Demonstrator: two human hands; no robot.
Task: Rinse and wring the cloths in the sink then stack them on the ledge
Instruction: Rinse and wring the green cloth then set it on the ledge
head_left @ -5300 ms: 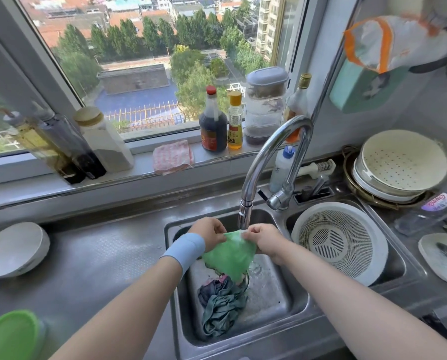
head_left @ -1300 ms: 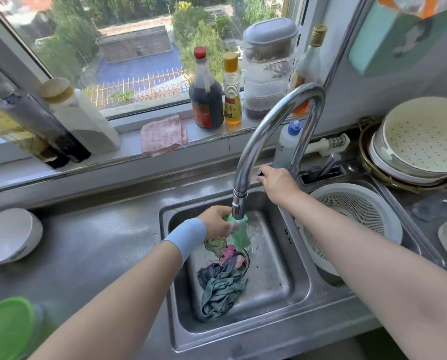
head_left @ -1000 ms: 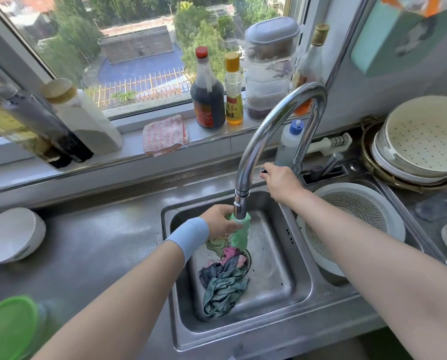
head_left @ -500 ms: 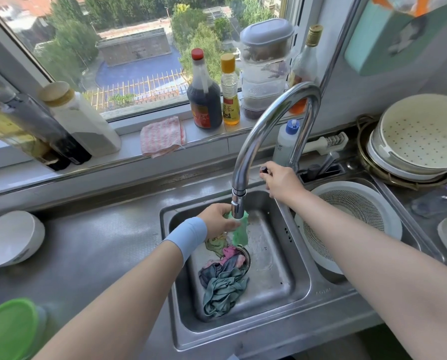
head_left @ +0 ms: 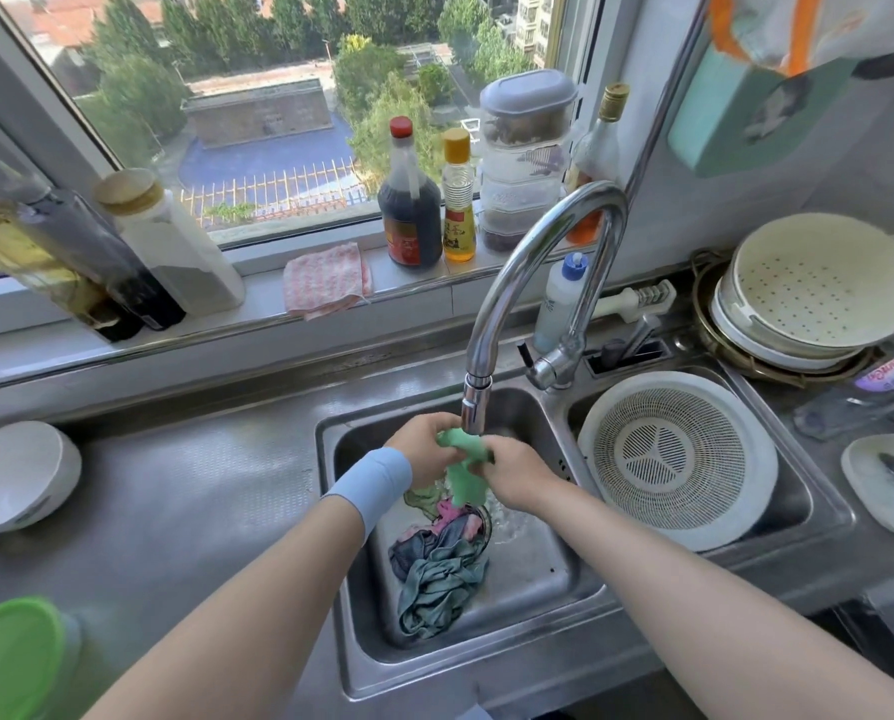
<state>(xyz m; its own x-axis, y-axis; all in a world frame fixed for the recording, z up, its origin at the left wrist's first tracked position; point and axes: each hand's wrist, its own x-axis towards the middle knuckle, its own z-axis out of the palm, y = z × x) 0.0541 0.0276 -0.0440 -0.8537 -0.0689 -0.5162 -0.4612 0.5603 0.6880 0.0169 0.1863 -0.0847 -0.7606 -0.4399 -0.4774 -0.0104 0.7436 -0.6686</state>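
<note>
Just below the faucet (head_left: pixel 530 252) spout, the left hand (head_left: pixel 424 452) and the right hand (head_left: pixel 518 474) both grip a bunched green cloth (head_left: pixel 466 475) over the sink (head_left: pixel 353 641). A heap of cloths (head_left: pixel 440 582) lies in the basin, nearer the person than the faucet. Behind and left of the faucet, a pink checked cloth (head_left: pixel 327 280) rests on the ledge (head_left: pixel 216 332)

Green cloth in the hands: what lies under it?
Under the green cloth: a heap of teal, dark and pink cloths on the sink floor. What the heap covers cannot be seen.
</note>
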